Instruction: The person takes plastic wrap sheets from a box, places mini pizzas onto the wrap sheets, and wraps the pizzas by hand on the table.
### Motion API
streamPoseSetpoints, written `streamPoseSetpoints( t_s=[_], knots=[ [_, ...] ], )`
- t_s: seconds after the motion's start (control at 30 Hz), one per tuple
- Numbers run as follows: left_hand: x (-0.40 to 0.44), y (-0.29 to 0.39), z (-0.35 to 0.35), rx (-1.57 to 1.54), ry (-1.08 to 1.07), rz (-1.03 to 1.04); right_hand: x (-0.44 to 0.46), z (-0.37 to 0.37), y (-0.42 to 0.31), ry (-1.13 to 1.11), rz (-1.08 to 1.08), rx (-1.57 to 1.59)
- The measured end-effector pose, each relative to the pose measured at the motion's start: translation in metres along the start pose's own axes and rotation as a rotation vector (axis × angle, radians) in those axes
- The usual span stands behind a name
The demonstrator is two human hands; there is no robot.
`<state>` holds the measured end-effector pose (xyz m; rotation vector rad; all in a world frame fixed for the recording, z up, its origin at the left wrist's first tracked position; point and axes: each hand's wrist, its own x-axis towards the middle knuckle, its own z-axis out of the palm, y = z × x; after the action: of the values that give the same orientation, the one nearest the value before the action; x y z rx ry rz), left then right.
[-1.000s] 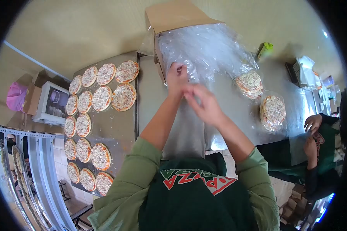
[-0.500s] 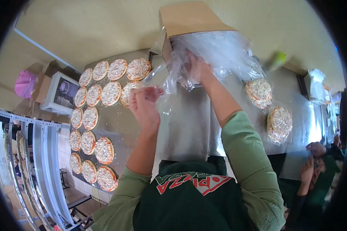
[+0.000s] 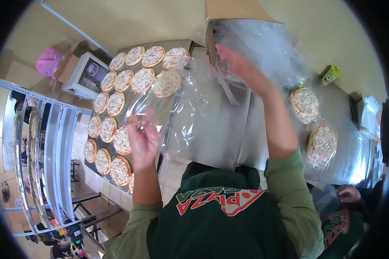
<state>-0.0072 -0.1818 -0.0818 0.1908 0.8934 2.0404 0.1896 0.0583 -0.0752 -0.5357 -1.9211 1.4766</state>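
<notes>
My left hand (image 3: 143, 139) is closed on the edge of a clear plastic bag (image 3: 188, 108), which hangs spread out above the metal table. Through the bag's upper left part shows one of the small cheese-topped pizzas (image 3: 142, 79) laid in rows on the left. My right hand (image 3: 242, 68), smeared by motion, is in front of the cardboard box (image 3: 242, 9), close to the clear plastic bags (image 3: 263, 47) bulging out of it. Whether those fingers hold anything cannot be made out.
Two pizzas in clear wrapping, one nearer the wall (image 3: 304, 103) and one nearer the front edge (image 3: 322, 144), lie on the right. Behind them is a green cup (image 3: 331, 75). A co-worker's hand (image 3: 348, 194) is at lower right. A metal rack (image 3: 52, 164) stands at left.
The plastic bag in my left hand has come away from the box and spread out, as that hand moved left and nearer my body. My right hand has drawn out from among the bags.
</notes>
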Motion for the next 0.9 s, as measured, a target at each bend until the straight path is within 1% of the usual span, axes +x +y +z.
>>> streamPoseSetpoints(
  t_s=[0.03, 0.07, 0.13, 0.17, 0.2, 0.23, 0.3, 0.4, 0.5, 0.53, 0.6, 0.63, 0.67, 0.7, 0.8, 0.9],
  knots=[
    [0.0, -0.005, -0.003, -0.022, 0.033, -0.055, -0.012, 0.011, -0.001, 0.018, -0.098, -0.166],
    [-0.004, -0.012, 0.012, 0.129, -0.003, 0.011, -0.023, 0.022, -0.001, 0.053, -0.192, -0.333],
    [0.005, -0.022, -0.011, 0.246, -0.116, -0.024, -0.03, 0.033, 0.016, 0.085, -0.155, -0.695],
    [0.013, -0.027, -0.021, 0.302, -0.181, -0.036, -0.032, 0.034, 0.027, 0.159, -0.131, -0.664],
    [0.014, -0.028, -0.024, 0.218, -0.077, -0.057, -0.033, 0.031, 0.04, 0.233, -0.108, -0.632],
    [0.015, -0.025, -0.033, 0.189, -0.14, -0.106, -0.034, 0.026, 0.048, 0.305, -0.083, -0.598],
    [0.017, -0.016, -0.054, 0.129, -0.261, -0.205, -0.04, 0.005, 0.055, 0.602, 0.066, -0.304],
    [0.006, -0.006, -0.039, 0.128, -0.081, -0.271, -0.038, -0.018, 0.072, 0.938, 0.016, 0.645],
    [-0.007, -0.002, -0.024, 0.433, -0.174, -0.209, -0.018, 0.015, 0.053, 0.981, -0.153, 0.201],
    [-0.004, -0.003, -0.033, 0.435, -0.218, -0.206, -0.009, 0.023, 0.055, 0.883, -0.222, -0.073],
    [0.003, -0.002, -0.047, 0.411, -0.211, -0.268, 0.022, 0.035, 0.069, 0.652, -0.352, -0.602],
    [0.006, -0.001, -0.051, 0.4, -0.208, -0.298, 0.035, 0.038, 0.077, 0.615, -0.225, -0.804],
    [0.008, -0.002, -0.051, 0.437, -0.132, -0.273, 0.048, 0.04, 0.087, 0.573, -0.095, -1.003],
    [0.009, -0.001, -0.05, 0.42, -0.129, -0.258, 0.062, 0.039, 0.093, 0.525, 0.04, -1.198],
    [0.013, 0.0, -0.051, 0.345, -0.092, -0.19, 0.103, 0.023, 0.101, 0.238, 0.397, -1.276],
    [0.017, 0.003, -0.053, 0.366, -0.034, -0.101, 0.134, 0.004, 0.107, 0.048, 0.518, -1.098]
  ],
)
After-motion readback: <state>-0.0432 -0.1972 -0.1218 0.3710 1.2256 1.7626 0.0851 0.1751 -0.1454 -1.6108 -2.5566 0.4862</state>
